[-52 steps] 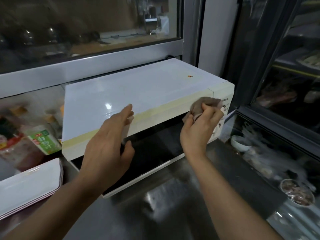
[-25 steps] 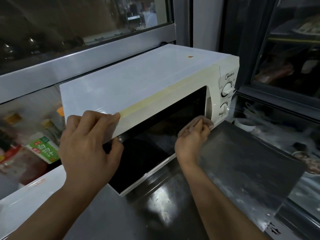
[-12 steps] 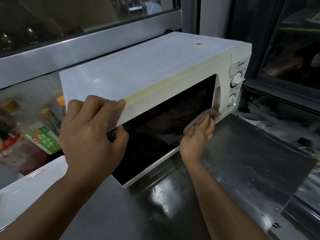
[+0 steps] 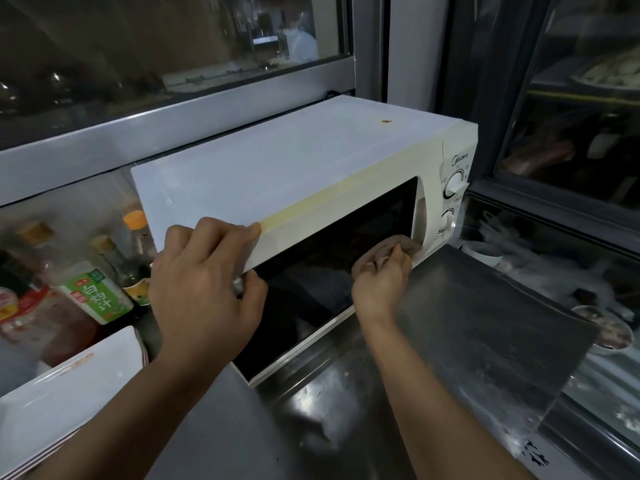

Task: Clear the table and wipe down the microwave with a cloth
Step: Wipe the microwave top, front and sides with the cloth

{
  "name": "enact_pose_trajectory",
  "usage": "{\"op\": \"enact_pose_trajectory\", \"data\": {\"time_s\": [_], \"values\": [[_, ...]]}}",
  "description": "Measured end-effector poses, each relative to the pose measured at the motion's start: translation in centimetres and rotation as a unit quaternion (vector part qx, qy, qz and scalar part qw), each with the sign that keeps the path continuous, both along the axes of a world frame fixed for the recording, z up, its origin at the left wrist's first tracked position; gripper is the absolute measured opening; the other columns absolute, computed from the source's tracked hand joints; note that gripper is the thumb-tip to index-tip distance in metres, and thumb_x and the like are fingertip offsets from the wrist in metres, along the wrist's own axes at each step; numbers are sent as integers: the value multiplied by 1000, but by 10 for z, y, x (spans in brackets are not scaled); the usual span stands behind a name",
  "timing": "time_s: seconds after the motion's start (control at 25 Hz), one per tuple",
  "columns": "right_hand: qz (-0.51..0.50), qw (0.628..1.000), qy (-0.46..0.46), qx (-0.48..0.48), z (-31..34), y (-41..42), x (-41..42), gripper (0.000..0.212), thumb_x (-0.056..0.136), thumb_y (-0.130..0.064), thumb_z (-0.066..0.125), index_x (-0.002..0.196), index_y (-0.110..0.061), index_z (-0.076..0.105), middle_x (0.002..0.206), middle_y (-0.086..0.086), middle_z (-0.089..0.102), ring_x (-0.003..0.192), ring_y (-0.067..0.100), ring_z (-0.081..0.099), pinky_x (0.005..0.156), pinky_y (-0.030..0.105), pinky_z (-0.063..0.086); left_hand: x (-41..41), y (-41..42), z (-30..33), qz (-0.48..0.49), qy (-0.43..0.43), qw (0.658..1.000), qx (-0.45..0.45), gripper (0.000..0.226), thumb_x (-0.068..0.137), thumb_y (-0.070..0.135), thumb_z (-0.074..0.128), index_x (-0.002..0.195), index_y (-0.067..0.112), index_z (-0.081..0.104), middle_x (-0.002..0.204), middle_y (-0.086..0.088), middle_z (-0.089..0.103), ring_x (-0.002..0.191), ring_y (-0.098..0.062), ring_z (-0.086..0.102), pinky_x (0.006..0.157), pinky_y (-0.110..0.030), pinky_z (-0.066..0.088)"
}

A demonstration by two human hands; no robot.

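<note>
A white microwave (image 4: 294, 168) with a dark glass door stands on the steel table (image 4: 346, 427). My left hand (image 4: 204, 275) grips the top left front corner of the microwave, fingers over the top edge and thumb on the door. My right hand (image 4: 381, 278) presses a brownish cloth (image 4: 394, 247) against the lower right of the door, beside the handle recess. A small orange spot (image 4: 386, 121) sits on the microwave's top near the right rear. Two dials (image 4: 455, 185) are on the right panel.
White rectangular plates (image 4: 65, 393) are stacked at the lower left. Sauce bottles (image 4: 104, 271) stand left of the microwave. A glass case (image 4: 571, 271) with small bowls of food runs along the right. A window frame (image 4: 173, 116) is close behind the microwave.
My right hand carried the cloth from the upper right of the door down to its lower right corner. My left hand shifted from flat on the top to gripping the front left corner.
</note>
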State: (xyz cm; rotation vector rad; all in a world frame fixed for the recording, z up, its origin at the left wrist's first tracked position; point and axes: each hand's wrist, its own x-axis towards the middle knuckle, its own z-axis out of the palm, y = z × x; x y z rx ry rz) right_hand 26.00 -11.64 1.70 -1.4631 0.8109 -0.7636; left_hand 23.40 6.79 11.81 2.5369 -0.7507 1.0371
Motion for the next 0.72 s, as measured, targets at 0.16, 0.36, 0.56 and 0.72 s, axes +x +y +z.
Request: {"op": "enact_pose_trajectory", "data": {"time_s": [0.16,0.36,0.56,0.72], "values": [[0,978,-103,-180,34,15,-3,62,85,9,46,144,-1,30,152,11,20,139,18,18,106,4,6,1,0,-1,-6,1,1000,-5,40,70,16,59,108,10,68,93,-6,63,83,-26,43,62,-29,29],[21,984,-48,-172,-37,29,-13,62,90,4,42,148,-3,20,154,13,9,140,14,14,110,11,11,3,-1,-4,3,-13,1000,-16,39,71,15,58,108,12,69,93,-5,63,83,-25,41,61,-32,32],[52,991,27,-117,-49,25,-21,61,89,8,44,145,3,20,150,17,13,135,17,25,107,8,14,3,0,-3,-1,2,1000,1,40,73,19,55,110,12,68,96,-5,62,85,-26,42,62,-30,29],[51,981,-74,-175,15,45,-23,58,85,7,53,139,5,31,143,16,19,119,1,26,95,-9,10,-1,6,2,-24,34,999,16,49,72,20,52,119,10,63,104,-7,61,90,-24,40,67,-32,36]]}}
